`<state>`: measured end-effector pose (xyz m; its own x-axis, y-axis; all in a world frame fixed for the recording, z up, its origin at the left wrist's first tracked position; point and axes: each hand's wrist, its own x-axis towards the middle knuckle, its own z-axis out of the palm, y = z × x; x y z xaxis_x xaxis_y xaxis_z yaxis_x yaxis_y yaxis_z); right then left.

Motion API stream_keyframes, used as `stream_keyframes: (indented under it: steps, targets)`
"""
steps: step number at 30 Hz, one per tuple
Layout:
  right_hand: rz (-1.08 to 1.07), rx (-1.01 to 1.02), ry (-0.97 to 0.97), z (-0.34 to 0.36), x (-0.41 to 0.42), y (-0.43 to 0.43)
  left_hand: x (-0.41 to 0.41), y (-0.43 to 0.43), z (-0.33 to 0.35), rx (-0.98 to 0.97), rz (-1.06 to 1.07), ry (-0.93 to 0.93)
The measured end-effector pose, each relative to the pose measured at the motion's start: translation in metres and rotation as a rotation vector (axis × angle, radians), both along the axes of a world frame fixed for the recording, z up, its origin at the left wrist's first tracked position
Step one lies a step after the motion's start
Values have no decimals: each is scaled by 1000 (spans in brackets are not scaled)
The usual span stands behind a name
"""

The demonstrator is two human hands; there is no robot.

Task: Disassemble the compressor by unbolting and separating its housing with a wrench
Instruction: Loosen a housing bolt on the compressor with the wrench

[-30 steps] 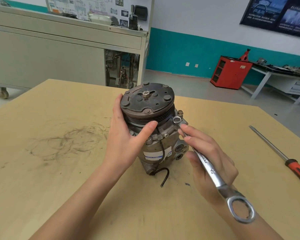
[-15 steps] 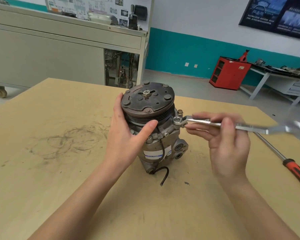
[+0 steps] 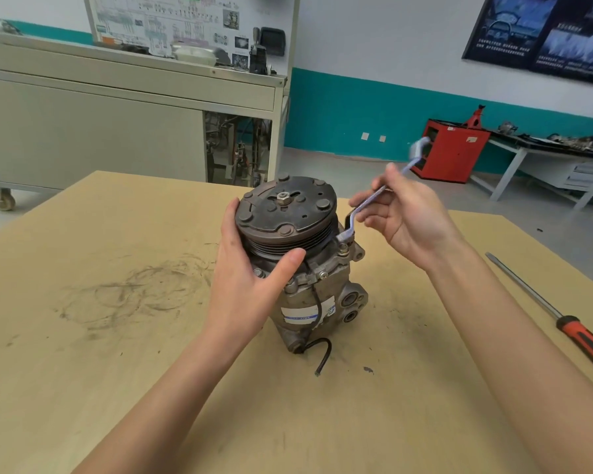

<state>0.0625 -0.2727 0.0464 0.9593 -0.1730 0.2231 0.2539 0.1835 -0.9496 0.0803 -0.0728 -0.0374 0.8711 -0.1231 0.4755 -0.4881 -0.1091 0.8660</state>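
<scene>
A grey metal compressor (image 3: 317, 295) stands upright on the wooden table (image 3: 83, 354), its dark grooved pulley (image 3: 286, 213) on top. My left hand (image 3: 250, 278) grips the pulley and upper housing from the left, thumb across the front. A silver wrench (image 3: 374, 196) has its ring end seated on a bolt (image 3: 343, 238) at the housing's right shoulder. My right hand (image 3: 408, 217) holds the wrench shaft between thumb and fingers, and the handle points up and away to the right, blurred. A short black cable (image 3: 322, 357) hangs from the compressor's base.
A long screwdriver (image 3: 558, 319) with a red and black handle lies on the table at the right. Dark smudges mark the tabletop left of the compressor. Beyond the table stand a grey cabinet (image 3: 100, 131), a red tool box (image 3: 454, 150) and a workbench (image 3: 555, 155).
My right hand has swung the wrench handle counter-clockwise around the bolt, from near me, past the right, to pointing away. My left hand has kept its grip on the pulley.
</scene>
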Motion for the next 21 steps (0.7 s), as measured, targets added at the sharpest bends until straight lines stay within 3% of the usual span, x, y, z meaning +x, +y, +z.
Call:
stream_keyframes:
  steps: [4, 7, 14, 16, 21]
  targets:
    - [-303, -257, -359, -10, -39, 14, 1, 0, 0, -5, 3, -4]
    - [-349, -505, -588, -27, -63, 28, 1, -1, 0, -11, 1, -5]
    - [-485, -1075, -864, -61, -82, 34, -1, 0, 0, 7, 16, -18]
    - [-474, -1007, -857, -66, -80, 36, -1, 0, -1, 9, 15, -17]
    - [-246, -100, -412, -46, -51, 25, 0, -1, -1, 8, 20, -10]
